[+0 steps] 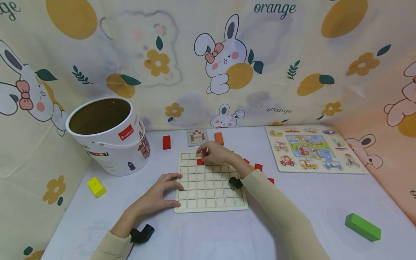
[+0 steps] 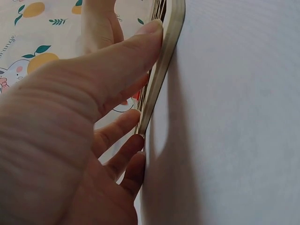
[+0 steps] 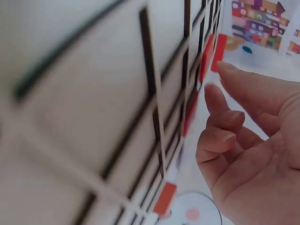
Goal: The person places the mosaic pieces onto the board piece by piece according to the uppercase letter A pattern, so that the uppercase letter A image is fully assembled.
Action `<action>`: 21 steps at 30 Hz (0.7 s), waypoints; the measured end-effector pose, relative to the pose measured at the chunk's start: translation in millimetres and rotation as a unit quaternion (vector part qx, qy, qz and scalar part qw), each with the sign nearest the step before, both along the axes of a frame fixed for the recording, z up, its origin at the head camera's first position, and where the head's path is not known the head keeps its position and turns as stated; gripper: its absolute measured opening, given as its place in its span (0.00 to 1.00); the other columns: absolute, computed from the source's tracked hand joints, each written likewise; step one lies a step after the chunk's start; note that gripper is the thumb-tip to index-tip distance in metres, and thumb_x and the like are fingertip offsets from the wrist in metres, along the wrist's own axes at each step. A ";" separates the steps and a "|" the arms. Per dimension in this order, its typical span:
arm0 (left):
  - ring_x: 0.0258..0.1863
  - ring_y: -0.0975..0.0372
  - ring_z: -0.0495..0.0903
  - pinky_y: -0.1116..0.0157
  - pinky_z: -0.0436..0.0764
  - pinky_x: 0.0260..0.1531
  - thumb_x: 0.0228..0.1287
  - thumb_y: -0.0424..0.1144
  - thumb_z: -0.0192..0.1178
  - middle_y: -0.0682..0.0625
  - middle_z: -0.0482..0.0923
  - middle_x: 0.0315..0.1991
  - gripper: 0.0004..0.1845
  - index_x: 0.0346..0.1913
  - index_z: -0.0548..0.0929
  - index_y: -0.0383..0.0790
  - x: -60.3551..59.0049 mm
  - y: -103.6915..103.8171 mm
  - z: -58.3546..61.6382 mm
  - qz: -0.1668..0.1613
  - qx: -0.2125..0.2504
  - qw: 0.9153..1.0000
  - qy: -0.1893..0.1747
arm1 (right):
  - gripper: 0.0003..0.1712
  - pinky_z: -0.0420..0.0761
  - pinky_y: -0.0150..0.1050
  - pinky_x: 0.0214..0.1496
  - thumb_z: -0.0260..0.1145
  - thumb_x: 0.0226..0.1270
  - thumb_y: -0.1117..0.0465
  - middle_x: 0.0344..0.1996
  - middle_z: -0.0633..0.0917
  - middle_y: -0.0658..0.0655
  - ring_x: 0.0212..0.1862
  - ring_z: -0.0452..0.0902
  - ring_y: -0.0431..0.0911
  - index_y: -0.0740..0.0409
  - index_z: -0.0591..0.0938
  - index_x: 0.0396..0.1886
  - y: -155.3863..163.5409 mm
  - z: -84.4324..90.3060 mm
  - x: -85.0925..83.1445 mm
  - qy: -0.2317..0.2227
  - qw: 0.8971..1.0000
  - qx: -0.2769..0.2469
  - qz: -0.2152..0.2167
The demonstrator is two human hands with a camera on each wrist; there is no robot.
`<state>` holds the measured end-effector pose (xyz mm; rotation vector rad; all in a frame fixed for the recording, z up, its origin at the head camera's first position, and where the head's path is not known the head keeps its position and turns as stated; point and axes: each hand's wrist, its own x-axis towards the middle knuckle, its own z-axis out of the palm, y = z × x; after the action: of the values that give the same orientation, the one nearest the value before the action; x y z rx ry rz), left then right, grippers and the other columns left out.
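A pale wooden grid board [image 1: 208, 196] lies on the white table. Along its left edge rests my left hand [image 1: 159, 195], thumb near the lower corner and fingers spread further up; in the left wrist view the thumb [image 2: 136, 49] touches the board's rim. Over the upper part of the grid is my right hand [image 1: 215, 152], fingers bent loosely. Just under its fingertips a red tile [image 1: 200, 162] sits in a square. The right wrist view shows thumb and index finger apart beside red pieces [image 3: 205, 61], with nothing visible between them. My right hand hides some squares.
Behind the board lie a small pattern card [image 1: 197, 137], a red block [image 1: 166, 142] and an orange-red block [image 1: 219, 138]. Several red pieces [image 1: 258, 167] lie right of it. Around stand a white bucket [image 1: 123, 155], yellow block [image 1: 96, 187], vehicle puzzle [image 1: 320, 168] and green block [image 1: 363, 226].
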<state>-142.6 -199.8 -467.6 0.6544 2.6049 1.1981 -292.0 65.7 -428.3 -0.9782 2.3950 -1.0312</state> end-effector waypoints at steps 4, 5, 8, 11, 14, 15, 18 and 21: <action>0.73 0.48 0.54 0.39 0.59 0.68 0.51 0.50 0.77 0.51 0.64 0.71 0.20 0.47 0.83 0.57 0.3 1.5 -0.1 -0.002 0.002 1.000 0.000 | 0.16 0.78 0.36 0.36 0.65 0.65 0.72 0.33 0.82 0.56 0.29 0.76 0.46 0.68 0.82 0.52 26.6 7.4 -2.2 0.005 1.000 -0.029 -0.010; 0.73 0.48 0.54 0.39 0.59 0.68 0.51 0.49 0.77 0.50 0.64 0.71 0.20 0.47 0.83 0.57 0.4 1.8 -0.2 -0.002 0.002 1.000 0.000 | 0.16 0.80 0.37 0.37 0.65 0.65 0.73 0.33 0.83 0.57 0.30 0.78 0.47 0.70 0.82 0.52 36.7 9.4 -1.9 0.006 0.999 -0.036 -0.011; 0.73 0.48 0.54 0.39 0.60 0.68 0.51 0.49 0.77 0.51 0.64 0.71 0.20 0.47 0.83 0.58 0.8 1.8 -0.6 -0.002 -0.001 1.000 0.002 | 0.17 0.82 0.43 0.45 0.65 0.65 0.72 0.35 0.84 0.61 0.38 0.80 0.51 0.72 0.81 0.53 71.0 16.5 3.6 -0.002 0.999 -0.036 -0.025; 0.73 0.49 0.54 0.40 0.60 0.68 0.50 0.49 0.77 0.51 0.64 0.71 0.20 0.47 0.83 0.58 0.8 1.3 -0.6 0.001 -0.004 1.000 0.004 | 0.18 0.80 0.46 0.51 0.66 0.64 0.71 0.40 0.84 0.62 0.45 0.78 0.53 0.70 0.80 0.54 107.7 18.3 11.8 -0.017 0.998 -0.015 -0.051; 0.73 0.49 0.55 0.40 0.60 0.68 0.50 0.49 0.77 0.51 0.64 0.71 0.21 0.47 0.83 0.57 0.6 0.9 -0.2 0.000 -0.004 1.000 0.006 | 0.19 0.80 0.46 0.53 0.67 0.64 0.69 0.46 0.84 0.62 0.49 0.76 0.54 0.66 0.81 0.55 142.9 13.0 20.0 -0.033 0.997 0.002 -0.075; 0.73 0.49 0.55 0.40 0.60 0.68 0.50 0.49 0.77 0.51 0.64 0.71 0.21 0.47 0.83 0.57 0.5 0.8 -0.1 -0.001 -0.004 1.000 0.006 | 0.20 0.79 0.46 0.53 0.68 0.64 0.69 0.47 0.83 0.62 0.49 0.75 0.54 0.66 0.81 0.56 153.1 10.7 23.1 -0.039 0.996 0.006 -0.083; 0.73 0.49 0.55 0.40 0.61 0.68 0.50 0.50 0.77 0.50 0.64 0.71 0.21 0.47 0.83 0.57 0.4 -0.1 0.0 -0.001 -0.005 1.000 0.006 | 0.21 0.78 0.45 0.54 0.69 0.62 0.69 0.51 0.82 0.61 0.51 0.75 0.55 0.64 0.81 0.56 176.2 4.8 32.6 -0.049 0.994 0.019 -0.094; 0.74 0.48 0.55 0.39 0.60 0.68 0.50 0.50 0.77 0.51 0.64 0.71 0.21 0.47 0.83 0.58 0.3 1.1 -0.4 0.002 -0.005 1.000 0.003 | 0.22 0.78 0.45 0.52 0.70 0.61 0.70 0.52 0.82 0.61 0.51 0.74 0.55 0.63 0.81 0.56 189.1 0.3 43.1 -0.053 0.993 0.018 -0.104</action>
<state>-142.3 -198.7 -468.0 0.6531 2.6174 1.1839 -249.0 254.8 -428.0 -0.6546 2.4548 -1.0774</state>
